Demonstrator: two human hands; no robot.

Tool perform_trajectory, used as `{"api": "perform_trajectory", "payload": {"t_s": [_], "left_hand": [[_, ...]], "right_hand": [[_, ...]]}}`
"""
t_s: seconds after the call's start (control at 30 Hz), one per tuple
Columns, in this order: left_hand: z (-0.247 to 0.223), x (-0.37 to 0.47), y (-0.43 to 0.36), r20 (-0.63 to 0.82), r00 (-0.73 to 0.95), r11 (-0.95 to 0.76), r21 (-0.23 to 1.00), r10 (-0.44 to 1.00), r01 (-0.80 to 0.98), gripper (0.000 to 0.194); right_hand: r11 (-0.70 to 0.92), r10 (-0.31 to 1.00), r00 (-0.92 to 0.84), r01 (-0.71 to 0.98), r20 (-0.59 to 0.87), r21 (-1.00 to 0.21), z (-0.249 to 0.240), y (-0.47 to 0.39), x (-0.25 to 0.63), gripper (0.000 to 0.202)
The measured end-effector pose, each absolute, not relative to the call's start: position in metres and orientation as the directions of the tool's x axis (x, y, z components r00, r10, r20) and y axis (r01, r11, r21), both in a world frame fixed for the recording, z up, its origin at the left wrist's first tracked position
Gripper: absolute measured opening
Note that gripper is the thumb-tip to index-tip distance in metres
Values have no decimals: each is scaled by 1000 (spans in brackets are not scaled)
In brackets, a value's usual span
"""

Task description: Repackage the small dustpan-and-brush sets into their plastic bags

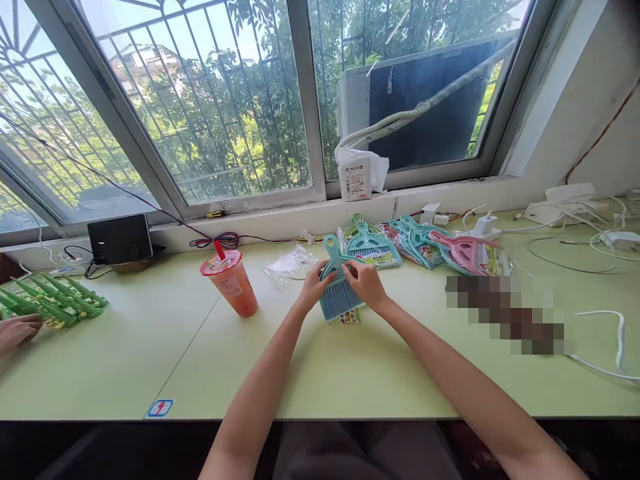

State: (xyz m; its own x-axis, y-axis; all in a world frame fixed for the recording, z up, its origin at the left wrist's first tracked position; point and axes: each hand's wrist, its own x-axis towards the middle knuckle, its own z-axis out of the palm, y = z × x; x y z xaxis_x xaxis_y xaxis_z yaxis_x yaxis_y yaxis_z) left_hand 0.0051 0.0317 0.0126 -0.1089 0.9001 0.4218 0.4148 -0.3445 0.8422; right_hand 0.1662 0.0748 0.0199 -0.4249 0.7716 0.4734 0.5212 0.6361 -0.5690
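A teal mini dustpan and brush set [341, 301] stands tilted in front of me, its bristles facing down. On its left side, my left hand [316, 285] is closed around the edge near the handle. My right hand [366, 283] pinches at the upper right of the pan, fingertips close together; whether something small is between them I cannot make out. A printed card [351, 317] shows below the set. Just behind lies another teal dustpan set [375, 248] in a clear wrapper with a label.
More wrapped teal sets [417, 240] and a pink set [467, 250] lie at the back right. A drink cup [231, 283] with a straw and a crumpled plastic bag [291, 262] are to the left. Another person's hand [20, 331] touches green pieces [55, 300]. Cables [595, 230] lie far right.
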Motion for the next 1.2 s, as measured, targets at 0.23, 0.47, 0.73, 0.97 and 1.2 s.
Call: {"api": "perform_trajectory", "payload": {"t_s": [0.23, 0.47, 0.73, 0.97, 1.2], "left_hand": [[14, 2, 31, 414, -126, -349, 867, 902, 355, 45], [12, 4, 36, 390, -79, -349, 885, 918, 308, 43], [15, 3, 34, 348, -144, -299, 912, 926, 279, 40], [17, -11, 25, 181, -13, -177, 972, 983, 154, 47], [-2, -31, 37, 28, -291, -94, 972, 956, -217, 44]], "right_hand": [[671, 714, -293, 547, 636, -501, 24, 94, 180, 45], [589, 782, -502, 399, 370, -703, 14, 117, 179, 44], [491, 852, -388, 361, 352, -793, 9, 112, 170, 43], [342, 883, -344, 7, 319, -940, 3, 116, 168, 57], [113, 856, -494, -111, 153, -987, -9, 132, 180, 53]]}}
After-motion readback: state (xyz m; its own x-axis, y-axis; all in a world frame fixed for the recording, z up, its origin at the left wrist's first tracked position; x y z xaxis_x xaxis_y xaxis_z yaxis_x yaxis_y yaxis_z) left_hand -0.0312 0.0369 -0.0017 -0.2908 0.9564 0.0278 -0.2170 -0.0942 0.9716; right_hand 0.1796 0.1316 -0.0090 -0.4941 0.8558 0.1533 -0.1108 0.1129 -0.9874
